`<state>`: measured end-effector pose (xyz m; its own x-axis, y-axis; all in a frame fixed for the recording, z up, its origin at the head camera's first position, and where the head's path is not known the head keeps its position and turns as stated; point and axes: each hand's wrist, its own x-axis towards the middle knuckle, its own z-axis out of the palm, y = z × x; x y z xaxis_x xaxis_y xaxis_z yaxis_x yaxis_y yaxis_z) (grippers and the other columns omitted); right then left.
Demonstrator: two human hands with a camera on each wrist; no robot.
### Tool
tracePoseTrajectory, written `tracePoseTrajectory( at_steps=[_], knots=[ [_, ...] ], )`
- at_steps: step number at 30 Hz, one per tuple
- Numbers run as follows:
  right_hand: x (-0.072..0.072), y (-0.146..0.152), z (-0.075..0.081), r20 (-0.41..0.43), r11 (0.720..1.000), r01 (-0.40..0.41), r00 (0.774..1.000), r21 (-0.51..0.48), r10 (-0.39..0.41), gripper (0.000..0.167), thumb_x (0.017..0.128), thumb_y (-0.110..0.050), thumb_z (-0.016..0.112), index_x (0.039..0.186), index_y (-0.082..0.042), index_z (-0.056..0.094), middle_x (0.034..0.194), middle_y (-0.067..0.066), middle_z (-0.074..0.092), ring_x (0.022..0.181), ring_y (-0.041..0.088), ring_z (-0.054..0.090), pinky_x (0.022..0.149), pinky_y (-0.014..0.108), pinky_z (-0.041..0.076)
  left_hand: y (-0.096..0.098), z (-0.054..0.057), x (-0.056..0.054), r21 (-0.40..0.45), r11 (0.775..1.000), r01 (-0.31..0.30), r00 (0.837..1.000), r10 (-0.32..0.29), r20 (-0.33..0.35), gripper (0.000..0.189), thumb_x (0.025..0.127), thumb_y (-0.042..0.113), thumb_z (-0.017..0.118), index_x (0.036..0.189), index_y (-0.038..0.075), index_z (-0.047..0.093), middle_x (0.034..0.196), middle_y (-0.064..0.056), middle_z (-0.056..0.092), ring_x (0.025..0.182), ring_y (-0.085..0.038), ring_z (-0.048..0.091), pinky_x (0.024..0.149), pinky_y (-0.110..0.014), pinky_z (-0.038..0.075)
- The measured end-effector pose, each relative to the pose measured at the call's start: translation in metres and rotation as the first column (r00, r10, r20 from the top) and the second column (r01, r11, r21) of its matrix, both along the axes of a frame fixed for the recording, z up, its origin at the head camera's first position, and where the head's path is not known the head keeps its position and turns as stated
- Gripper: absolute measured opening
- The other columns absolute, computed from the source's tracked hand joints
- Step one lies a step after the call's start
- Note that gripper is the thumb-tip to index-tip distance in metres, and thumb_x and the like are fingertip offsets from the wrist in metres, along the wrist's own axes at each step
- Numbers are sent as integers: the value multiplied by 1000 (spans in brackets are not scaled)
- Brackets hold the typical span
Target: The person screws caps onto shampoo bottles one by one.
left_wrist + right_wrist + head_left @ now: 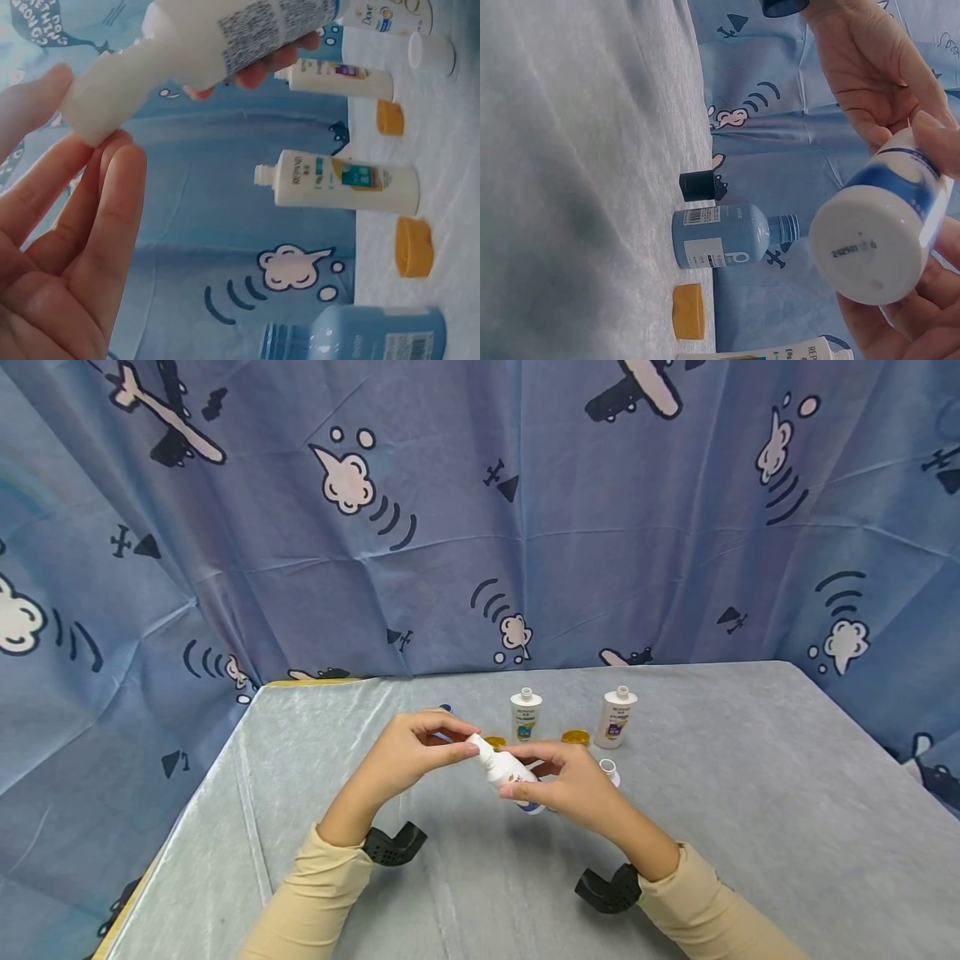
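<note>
Between both hands, a white bottle (508, 772) with a blue band is tilted above the table, its base shown to the right wrist view. My left hand (423, 745) pinches its white cap (109, 97) between thumb and fingertips. The bottle's body is gripped by my right hand (570, 781), thumb on the near side and fingers around the far side. The cap sits at the bottle's neck, pointing up and left in the head view. Printed small text covers the side of the bottle facing the left wrist camera.
Behind the hands stand two uncapped white bottles (525, 718) (616, 720), with yellow caps (576, 737) nearby. An uncapped blue bottle (720, 238) stands beside a dark cap (697, 186). At the right are a Dove bottle (394, 15) and a white cap (431, 52). A patterned curtain (450, 527) hangs behind.
</note>
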<state>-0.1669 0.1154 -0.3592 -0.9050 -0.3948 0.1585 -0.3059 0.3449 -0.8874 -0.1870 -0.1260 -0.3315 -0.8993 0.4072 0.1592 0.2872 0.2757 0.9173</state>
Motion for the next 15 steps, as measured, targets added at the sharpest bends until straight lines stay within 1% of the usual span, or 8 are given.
tracePoseTrajectory(
  at_steps=[8, 11, 15],
  knots=[
    [1, 0, 1, 10, 1000, 4, 1000, -1, -4, 41, 82, -22, 83, 118, -5, 72, 120, 14, 71, 102, 25, 66, 82, 34, 58, -1, 1, -1, -10, 1000, 4, 1000, -4, -5, 25, 86, 15, 78, 109, 5, 76, 102, -10, 73, 83, -19, 72, 77, -29, 60],
    [1, 0, 1, 12, 1000, 3, 1000, -5, -3, 41, 82, -22, 83, 118, -5, 72, 120, 14, 71, 101, 25, 66, 81, 34, 59, -2, 1, -2, 1, 1000, 1, 1000, -1, 1, 24, 86, 15, 78, 108, 5, 76, 102, -11, 73, 81, -18, 71, 76, -29, 60],
    [1, -1, 2, 19, 1000, 6, 1000, -4, -6, 42, 82, -23, 83, 119, -5, 72, 120, 14, 71, 98, 23, 67, 78, 32, 58, -3, 2, -1, 22, 1000, -18, 1000, 17, 14, 23, 86, 14, 78, 107, 4, 76, 100, -11, 73, 77, -15, 70, 75, -29, 60]
  ],
)
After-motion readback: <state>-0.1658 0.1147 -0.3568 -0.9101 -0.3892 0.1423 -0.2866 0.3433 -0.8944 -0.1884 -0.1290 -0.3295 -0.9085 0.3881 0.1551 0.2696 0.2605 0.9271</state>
